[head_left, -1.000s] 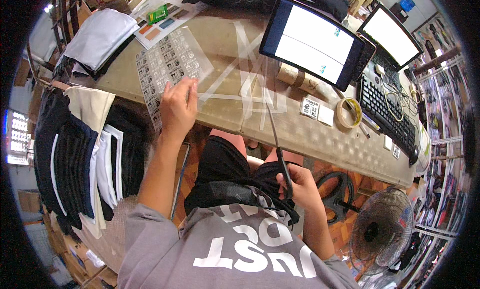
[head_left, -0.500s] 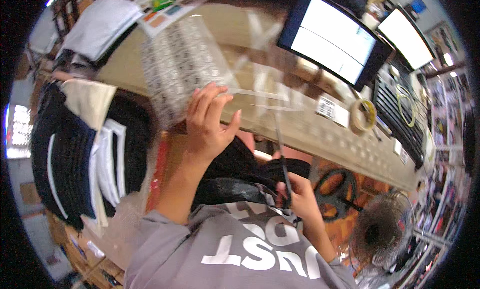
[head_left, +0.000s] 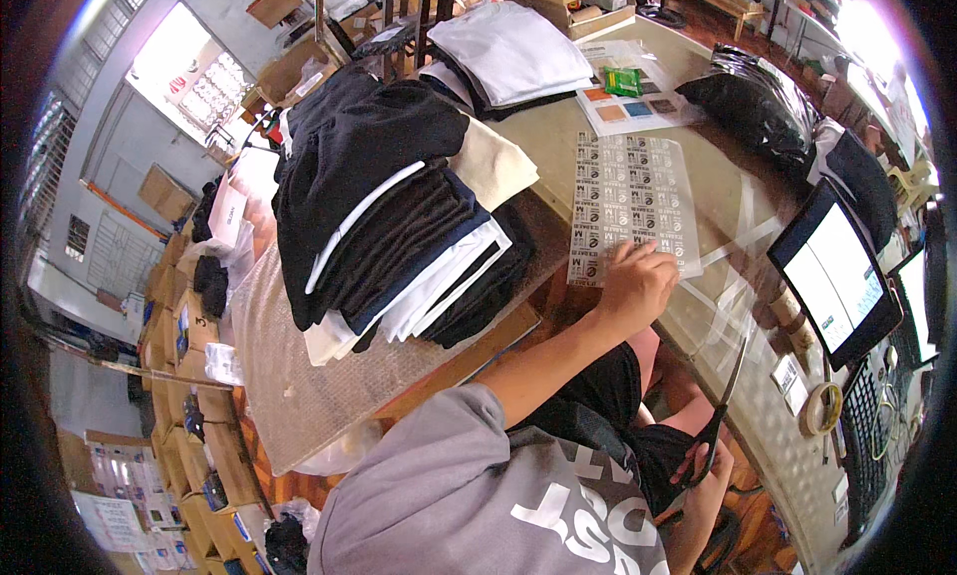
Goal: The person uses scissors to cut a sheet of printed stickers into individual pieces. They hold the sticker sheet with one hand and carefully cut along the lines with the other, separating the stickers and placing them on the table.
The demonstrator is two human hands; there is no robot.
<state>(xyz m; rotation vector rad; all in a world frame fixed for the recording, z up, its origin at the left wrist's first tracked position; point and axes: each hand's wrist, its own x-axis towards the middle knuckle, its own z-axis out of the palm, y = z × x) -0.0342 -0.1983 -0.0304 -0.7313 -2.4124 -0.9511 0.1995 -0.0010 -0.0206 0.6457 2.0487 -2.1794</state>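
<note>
On the table's near edge lies a clear sheet of printed labels (head_left: pixel 638 191) with rows of dark print. My left hand (head_left: pixel 638 288) rests on the sheet's near right part, fingertips bent loosely over it. The thumb is mostly hidden. Lower right, beside the table edge, my right hand (head_left: pixel 706 470) is closed round the black handles of a pair of scissors (head_left: pixel 714 428). The long blades point up and away over the table edge, apart from the sheet.
Left of the sheet stands a tall stack of folded dark and white clothes (head_left: pixel 399 246) on bubble wrap (head_left: pixel 299 396). A monitor (head_left: pixel 837 276), keyboard (head_left: pixel 872 426) and tape roll (head_left: pixel 821 410) line the right. Beyond lie a green packet (head_left: pixel 622 82) and black plastic bag (head_left: pixel 748 107).
The view has swung left, bringing the clothes stack and the far end of the table into sight. My left hand stays at the label sheet; my right hand still holds the scissors.
</note>
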